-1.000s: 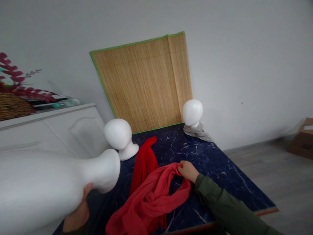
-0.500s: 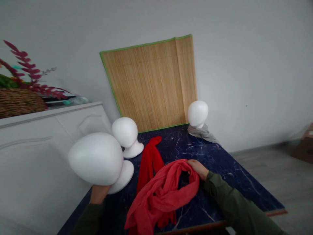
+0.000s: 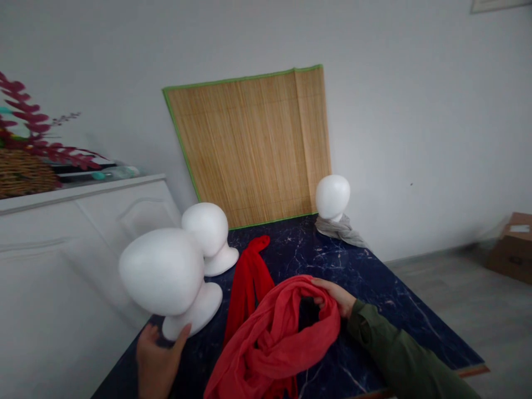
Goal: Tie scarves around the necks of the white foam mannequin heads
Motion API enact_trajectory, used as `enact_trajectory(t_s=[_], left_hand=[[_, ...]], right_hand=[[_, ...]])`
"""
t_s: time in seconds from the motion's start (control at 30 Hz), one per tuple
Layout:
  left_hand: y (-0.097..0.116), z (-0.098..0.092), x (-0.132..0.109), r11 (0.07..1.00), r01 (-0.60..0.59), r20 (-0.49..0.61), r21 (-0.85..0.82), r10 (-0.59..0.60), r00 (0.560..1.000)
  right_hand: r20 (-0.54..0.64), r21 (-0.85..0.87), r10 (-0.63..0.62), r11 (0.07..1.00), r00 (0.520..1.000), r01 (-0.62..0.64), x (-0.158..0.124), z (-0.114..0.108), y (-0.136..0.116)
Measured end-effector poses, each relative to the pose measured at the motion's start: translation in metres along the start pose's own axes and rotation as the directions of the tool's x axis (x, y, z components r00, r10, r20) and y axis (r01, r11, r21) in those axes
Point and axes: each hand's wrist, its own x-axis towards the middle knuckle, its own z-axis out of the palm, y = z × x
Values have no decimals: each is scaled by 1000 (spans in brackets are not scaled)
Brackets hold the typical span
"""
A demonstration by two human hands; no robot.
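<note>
Three white head forms stand on the dark blue marbled table (image 3: pixel 307 249), and from here the near-left head form (image 3: pixel 162 271) partly covers the middle head form (image 3: pixel 204 224) behind it. The left hand (image 3: pixel 158 360) is at the near one's base, thumb and fingers spread apart rather than closed; the thumb tip overlaps the base's rim, though I can't tell whether it presses there, and the wrist runs out of sight below.

The right hand (image 3: pixel 337 296) grips the upper right of the coral scarf (image 3: pixel 286 346), which lies looped on the table's near side. Some fingertips show inside the loop, the rest are hidden by cloth, and the scarf's lower end is cut off. It also covers much of the red scarf (image 3: pixel 243 277) beneath, so I can't make out where that one's folds lead.

At the far edge, a grey scarf (image 3: pixel 341 228) hides the base of the third head form (image 3: pixel 333 197), in front of the bamboo mat (image 3: pixel 253 149). To the left, the wicker basket (image 3: pixel 25 174) on the cabinet (image 3: pixel 37 277) is cropped, and the clear item (image 3: pixel 118 173) beside it is too blurred to identify
</note>
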Motion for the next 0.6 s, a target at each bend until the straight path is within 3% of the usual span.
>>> enact_trajectory(t_s=[0.07, 0.13, 0.23, 0.33, 0.4, 0.47, 0.5, 0.6], left_hand=[[9, -6, -29, 995, 36, 124, -97, -24, 992], [22, -8, -51, 998, -11, 380, -59, 32, 924], [46, -7, -59, 985, -168, 694, 27, 102, 713], [67, -7, -42, 949, -313, 849, 39, 133, 511], [80, -10, -25, 929, -366, 895, 62, 110, 433], [95, -13, -5, 926, -370, 887, 71, 111, 448], [104, -13, 5, 938, -340, 864, 68, 115, 490], [137, -2, 30, 992, -102, 696, -76, 126, 707]], right_hand=[[64, 12, -48, 999, 997, 47, 0, 1, 0], [136, 22, -93, 996, 986, 91, 0, 3, 1], [197, 26, -149, 989, 969, 147, -4, 8, 0], [266, 46, -204, 979, 942, 200, -11, 11, -1], [349, 67, -224, 974, 910, 215, -15, 9, -2], [437, 86, -214, 977, 874, 197, -19, 7, -3], [468, 97, -207, 978, 859, 183, -21, 7, -3], [507, 134, -207, 978, 836, 161, -24, 10, -1]])
